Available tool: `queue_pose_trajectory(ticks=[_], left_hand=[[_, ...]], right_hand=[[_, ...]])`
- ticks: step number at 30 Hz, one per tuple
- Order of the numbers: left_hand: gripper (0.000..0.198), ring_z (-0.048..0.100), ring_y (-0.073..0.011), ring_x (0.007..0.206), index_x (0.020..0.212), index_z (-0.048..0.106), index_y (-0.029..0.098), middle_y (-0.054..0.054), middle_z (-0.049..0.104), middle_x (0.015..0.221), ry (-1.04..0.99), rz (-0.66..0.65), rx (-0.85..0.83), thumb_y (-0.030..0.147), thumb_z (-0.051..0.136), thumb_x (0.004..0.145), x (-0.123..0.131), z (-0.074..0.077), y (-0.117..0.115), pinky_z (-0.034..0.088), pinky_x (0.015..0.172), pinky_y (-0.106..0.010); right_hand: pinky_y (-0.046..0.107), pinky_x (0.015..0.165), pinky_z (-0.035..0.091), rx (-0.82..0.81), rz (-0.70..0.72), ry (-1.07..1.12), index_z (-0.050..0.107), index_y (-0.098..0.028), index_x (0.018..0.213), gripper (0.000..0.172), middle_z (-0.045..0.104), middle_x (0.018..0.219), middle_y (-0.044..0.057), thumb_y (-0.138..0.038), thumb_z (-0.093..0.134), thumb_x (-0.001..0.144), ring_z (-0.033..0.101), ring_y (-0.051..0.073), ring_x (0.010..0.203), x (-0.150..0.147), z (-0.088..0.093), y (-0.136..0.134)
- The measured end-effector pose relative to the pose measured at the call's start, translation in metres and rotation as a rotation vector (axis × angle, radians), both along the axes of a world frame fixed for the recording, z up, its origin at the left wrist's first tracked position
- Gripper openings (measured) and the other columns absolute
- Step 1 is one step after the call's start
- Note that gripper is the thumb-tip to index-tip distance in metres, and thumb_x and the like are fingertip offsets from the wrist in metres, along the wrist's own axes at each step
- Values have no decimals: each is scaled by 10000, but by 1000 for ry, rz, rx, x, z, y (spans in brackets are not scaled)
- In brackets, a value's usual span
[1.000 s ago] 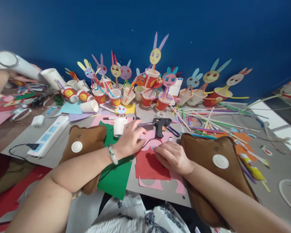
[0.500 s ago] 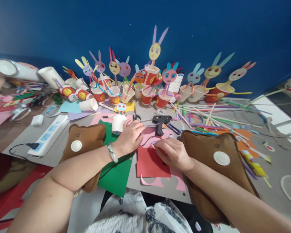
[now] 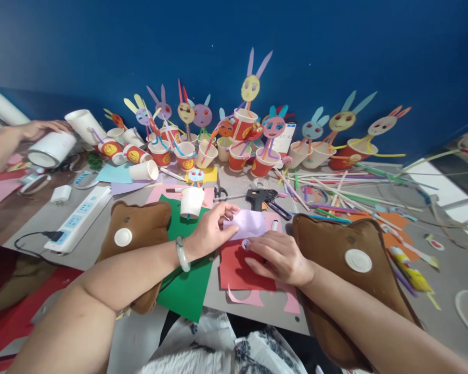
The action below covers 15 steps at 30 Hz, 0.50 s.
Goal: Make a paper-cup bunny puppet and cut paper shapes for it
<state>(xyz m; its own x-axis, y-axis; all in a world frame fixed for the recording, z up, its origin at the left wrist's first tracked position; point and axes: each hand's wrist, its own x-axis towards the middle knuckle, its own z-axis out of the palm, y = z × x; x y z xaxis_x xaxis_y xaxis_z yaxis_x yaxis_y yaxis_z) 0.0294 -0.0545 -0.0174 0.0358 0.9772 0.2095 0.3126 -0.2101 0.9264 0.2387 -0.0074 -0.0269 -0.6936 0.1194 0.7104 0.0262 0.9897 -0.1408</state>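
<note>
Your left hand [image 3: 207,229] pinches lavender paper [image 3: 252,223] by its nine-o'clock edge; your right hand [image 3: 284,258] curls beside a paper eye [image 3: 245,243], grip unclear, glue gun [image 3: 258,197] at twelve o'clock.

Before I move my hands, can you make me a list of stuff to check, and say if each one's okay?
1. Purple paper in hand: ok, the left hand holds it at its left end.
2. Small round piece in hand: cannot tell; the right hand has its fingers by it, but the grip is hidden.
3. Glue gun put down: ok, it lies on the table, beyond the purple paper.
4. Glue gun cool: cannot tell; heat doesn't show.
5. Red sheet uncovered: not ok, the right hand is over part of it.
</note>
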Motion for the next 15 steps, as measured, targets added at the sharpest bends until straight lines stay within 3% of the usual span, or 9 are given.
queue_pose_trajectory(ticks=[3,7,9,12,15], left_hand=[[496,600,-133,856,1238,483,161,-25,599,901,-122,13,-84,150,666,777,-1,-1,2,497,730,-227],[343,566,-125,846,1069,574,151,-34,587,907,-216,33,-134,209,708,758,-2,0,5,481,710,-212],[312,561,-126,842,1017,594,142,-37,588,906,-244,34,-158,227,725,746,-2,-1,7,488,726,-223],[307,548,-117,774,999,608,133,-21,573,858,-259,37,-206,242,729,739,-1,-2,8,482,689,-231],[268,548,-118,733,966,622,126,-14,572,831,-242,27,-245,261,709,751,-1,-1,8,467,654,-236]], right_hand=[[265,582,529,-113,-76,39,634,-185,1015,139,748,786,57,-172,643,877,680,150,628,1,2,-1],[235,551,526,-316,-337,164,659,-218,905,89,734,721,13,-141,659,859,682,138,582,2,-1,-2],[245,563,547,-492,-423,231,668,-226,932,82,744,745,15,-197,686,857,703,151,600,1,-4,-1],[296,573,589,-875,-448,345,650,-219,1047,240,762,834,48,-325,719,843,725,187,628,-1,-4,1],[303,526,576,-1108,-433,417,667,-206,955,260,737,746,35,-402,751,805,678,170,542,-3,0,7]])
